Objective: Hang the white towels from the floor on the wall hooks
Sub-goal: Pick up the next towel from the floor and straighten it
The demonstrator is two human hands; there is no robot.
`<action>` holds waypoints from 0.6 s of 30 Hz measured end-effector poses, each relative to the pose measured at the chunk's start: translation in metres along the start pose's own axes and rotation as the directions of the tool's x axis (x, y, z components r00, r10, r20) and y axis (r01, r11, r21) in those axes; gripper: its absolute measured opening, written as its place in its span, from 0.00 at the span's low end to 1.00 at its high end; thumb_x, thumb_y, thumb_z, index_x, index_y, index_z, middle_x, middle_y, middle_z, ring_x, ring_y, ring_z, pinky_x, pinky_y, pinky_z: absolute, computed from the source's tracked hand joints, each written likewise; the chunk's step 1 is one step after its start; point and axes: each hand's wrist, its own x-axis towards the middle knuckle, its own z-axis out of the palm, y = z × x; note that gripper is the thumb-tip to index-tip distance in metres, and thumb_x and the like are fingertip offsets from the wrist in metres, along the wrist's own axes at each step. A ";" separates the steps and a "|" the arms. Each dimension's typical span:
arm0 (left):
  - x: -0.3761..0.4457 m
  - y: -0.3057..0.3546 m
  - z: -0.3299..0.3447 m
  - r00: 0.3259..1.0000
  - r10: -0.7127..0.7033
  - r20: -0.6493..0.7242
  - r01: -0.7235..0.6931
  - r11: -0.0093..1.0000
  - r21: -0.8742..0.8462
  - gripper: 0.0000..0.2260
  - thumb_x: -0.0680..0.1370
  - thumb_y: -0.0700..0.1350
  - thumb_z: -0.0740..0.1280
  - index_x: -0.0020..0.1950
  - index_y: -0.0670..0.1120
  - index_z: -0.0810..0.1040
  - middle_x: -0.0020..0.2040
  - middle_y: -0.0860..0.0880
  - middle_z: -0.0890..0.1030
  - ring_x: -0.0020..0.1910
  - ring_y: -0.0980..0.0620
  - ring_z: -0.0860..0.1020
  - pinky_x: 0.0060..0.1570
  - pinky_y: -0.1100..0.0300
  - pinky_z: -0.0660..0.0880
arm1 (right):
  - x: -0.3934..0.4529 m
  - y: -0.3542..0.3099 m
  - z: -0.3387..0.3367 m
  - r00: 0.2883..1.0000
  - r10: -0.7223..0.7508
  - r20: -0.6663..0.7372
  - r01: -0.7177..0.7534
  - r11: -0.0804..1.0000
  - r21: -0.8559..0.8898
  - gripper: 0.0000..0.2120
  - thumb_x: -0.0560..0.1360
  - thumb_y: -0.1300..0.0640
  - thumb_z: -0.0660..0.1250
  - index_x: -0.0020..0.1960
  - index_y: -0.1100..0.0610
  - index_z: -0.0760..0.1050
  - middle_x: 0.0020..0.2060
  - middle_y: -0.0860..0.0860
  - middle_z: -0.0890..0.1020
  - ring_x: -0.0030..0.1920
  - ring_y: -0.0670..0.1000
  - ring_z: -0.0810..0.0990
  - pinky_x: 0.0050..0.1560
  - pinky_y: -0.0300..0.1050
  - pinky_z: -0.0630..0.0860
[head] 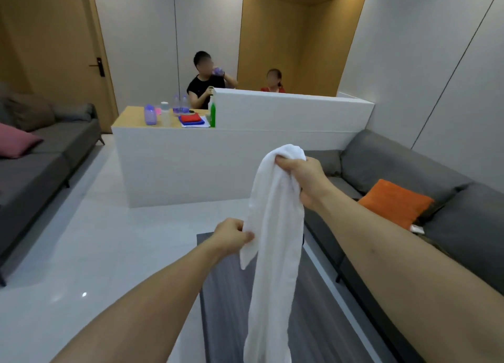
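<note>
A long white towel hangs in front of me, bunched at the top and trailing down past the frame's lower edge. My right hand grips its top fold at chest height. Lower and to the left, my left hand pinches the towel's left edge between thumb and fingers. No wall hooks show in this view, and no other towels lie on the visible floor.
A white counter with bottles and folded cloths stands ahead; two people sit behind it. Grey sofas line the left and right, with an orange cushion. A grey rug lies underfoot, and a wooden door is at the far left.
</note>
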 end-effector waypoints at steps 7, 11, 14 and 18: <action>0.100 0.011 -0.124 0.879 0.041 -0.476 0.080 0.970 0.230 0.15 0.77 0.56 0.64 0.39 0.47 0.79 0.40 0.46 0.80 0.42 0.45 0.78 0.37 0.57 0.71 | 0.115 -0.026 0.002 0.977 -0.139 -0.161 0.081 0.944 -0.321 0.19 0.65 0.51 0.81 0.50 0.59 0.80 0.48 0.54 0.83 0.45 0.54 0.83 0.49 0.54 0.82; 0.129 0.071 -0.176 0.793 0.253 -0.555 -0.011 0.915 0.402 0.15 0.78 0.59 0.64 0.42 0.49 0.79 0.41 0.47 0.79 0.43 0.45 0.76 0.39 0.57 0.68 | 0.147 -0.048 -0.016 0.952 -0.213 -0.219 0.133 0.934 -0.331 0.14 0.62 0.52 0.82 0.40 0.50 0.78 0.41 0.46 0.83 0.43 0.50 0.82 0.46 0.49 0.80; 0.131 0.103 -0.183 0.730 0.368 -0.576 -0.080 0.883 0.463 0.12 0.79 0.56 0.64 0.43 0.49 0.78 0.40 0.48 0.77 0.43 0.45 0.74 0.39 0.57 0.65 | 0.151 -0.055 -0.032 0.937 -0.262 -0.232 0.165 0.914 -0.370 0.12 0.62 0.53 0.82 0.37 0.49 0.79 0.39 0.44 0.83 0.42 0.48 0.82 0.47 0.46 0.79; 0.117 0.110 -0.164 0.671 0.458 -0.583 -0.121 0.844 0.523 0.06 0.78 0.51 0.64 0.44 0.52 0.78 0.44 0.48 0.78 0.43 0.46 0.73 0.40 0.57 0.64 | 0.137 -0.039 -0.061 0.940 -0.293 -0.176 0.185 0.869 -0.458 0.06 0.65 0.57 0.80 0.36 0.53 0.82 0.37 0.50 0.84 0.43 0.53 0.84 0.45 0.49 0.82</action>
